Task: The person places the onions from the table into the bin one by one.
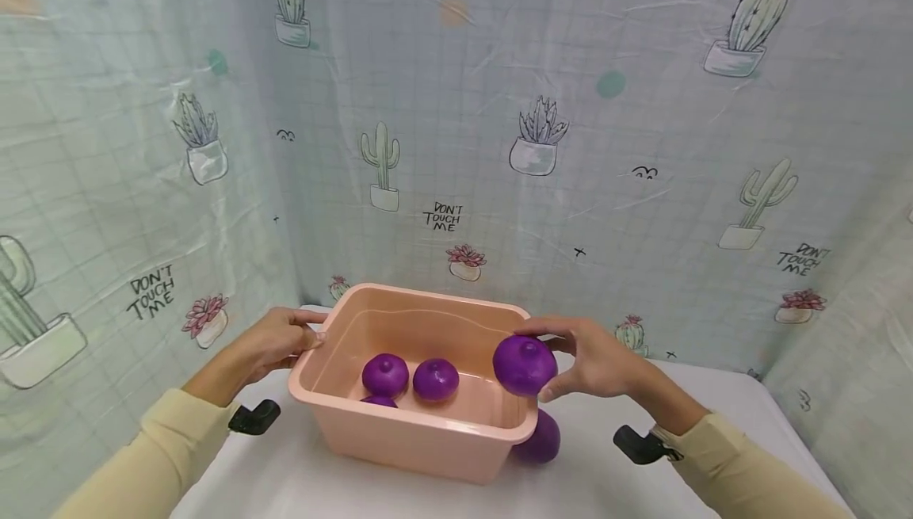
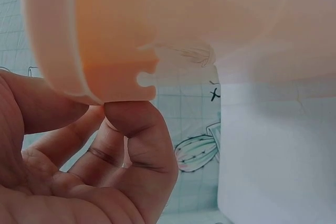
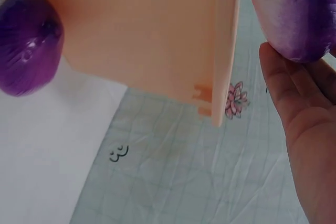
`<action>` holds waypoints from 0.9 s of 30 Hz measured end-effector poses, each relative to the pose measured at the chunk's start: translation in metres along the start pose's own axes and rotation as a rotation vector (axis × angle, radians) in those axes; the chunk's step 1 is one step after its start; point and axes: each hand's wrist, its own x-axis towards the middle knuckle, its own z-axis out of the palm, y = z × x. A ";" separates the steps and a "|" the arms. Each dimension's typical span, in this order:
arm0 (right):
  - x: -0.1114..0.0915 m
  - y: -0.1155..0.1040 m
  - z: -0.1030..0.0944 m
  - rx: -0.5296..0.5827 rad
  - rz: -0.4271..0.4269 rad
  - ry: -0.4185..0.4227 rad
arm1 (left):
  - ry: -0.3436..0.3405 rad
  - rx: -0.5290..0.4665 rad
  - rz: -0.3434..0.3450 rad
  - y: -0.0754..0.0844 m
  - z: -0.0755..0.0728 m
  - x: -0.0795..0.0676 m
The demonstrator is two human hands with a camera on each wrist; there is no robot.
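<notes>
A peach plastic tub stands on the table, its mouth facing up. With thumb and curled fingers, my left hand pinches the tub's left rim; the left wrist view shows the fingertips under the rim's edge. My right hand holds a round purple onion with a small nub above the tub's right rim. Inside the tub lie a purple onion, a second onion beside it, and a third onion partly hidden by the front wall. Another onion rests on the table against the tub's right side.
The white table extends around the tub. Behind and on both sides hangs a pale curtain printed with cacti and lettering, close to the table's back edge. A black wrist camera sits at each cuff.
</notes>
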 end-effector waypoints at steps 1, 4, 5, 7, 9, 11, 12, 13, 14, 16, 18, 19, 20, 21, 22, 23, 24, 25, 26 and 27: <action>0.003 -0.001 0.001 0.000 0.001 -0.007 | -0.003 -0.006 -0.001 0.000 0.000 0.000; 0.012 -0.005 0.004 0.010 -0.008 -0.028 | -0.007 -0.014 0.003 -0.002 0.000 0.000; 0.015 -0.006 0.006 0.012 -0.012 -0.037 | 0.001 -0.014 -0.004 -0.002 0.000 -0.001; 0.021 -0.008 0.008 0.026 -0.018 -0.056 | 0.002 -0.014 -0.002 -0.002 0.000 -0.001; 0.026 -0.010 0.009 0.030 -0.025 -0.074 | 0.003 -0.013 0.000 -0.001 -0.001 -0.001; 0.032 -0.013 0.010 0.026 -0.027 -0.089 | 0.003 -0.015 0.000 0.000 -0.001 0.000; 0.034 -0.014 0.011 0.024 -0.028 -0.095 | 0.001 -0.013 0.005 0.001 -0.001 0.000; 0.036 -0.015 0.012 0.015 -0.028 -0.099 | 0.000 -0.014 0.010 0.001 -0.001 0.000; 0.038 -0.017 0.013 0.006 -0.031 -0.106 | 0.000 -0.016 0.007 0.002 0.000 0.000; 0.042 -0.020 0.014 -0.007 -0.035 -0.122 | -0.003 -0.020 0.004 0.002 0.001 0.001; 0.046 -0.022 0.016 -0.015 -0.051 -0.137 | -0.006 -0.023 0.003 0.002 0.002 0.001; 0.048 -0.023 0.017 -0.019 -0.061 -0.143 | -0.005 -0.024 0.001 0.002 0.003 0.001; 0.051 -0.023 0.017 -0.020 -0.072 -0.151 | -0.003 -0.022 -0.003 0.002 0.003 0.001; 0.054 -0.024 0.017 -0.018 -0.077 -0.157 | 0.001 -0.020 -0.006 0.002 0.003 0.001; 0.056 -0.025 0.018 -0.018 -0.082 -0.163 | 0.003 -0.019 -0.008 0.002 0.002 0.001; 0.059 -0.026 0.018 -0.012 -0.090 -0.170 | 0.006 -0.017 -0.011 0.002 0.002 0.001; 0.063 -0.027 0.018 -0.010 -0.089 -0.175 | 0.008 -0.014 -0.011 0.002 0.001 0.001; 0.066 -0.028 0.018 -0.010 -0.082 -0.181 | 0.010 -0.012 -0.014 0.002 0.000 0.000; 0.068 -0.029 0.019 -0.009 -0.074 -0.188 | 0.009 -0.013 -0.016 0.002 0.000 0.000; 0.071 -0.030 0.019 -0.010 -0.068 -0.194 | 0.009 -0.016 -0.019 0.002 0.000 -0.001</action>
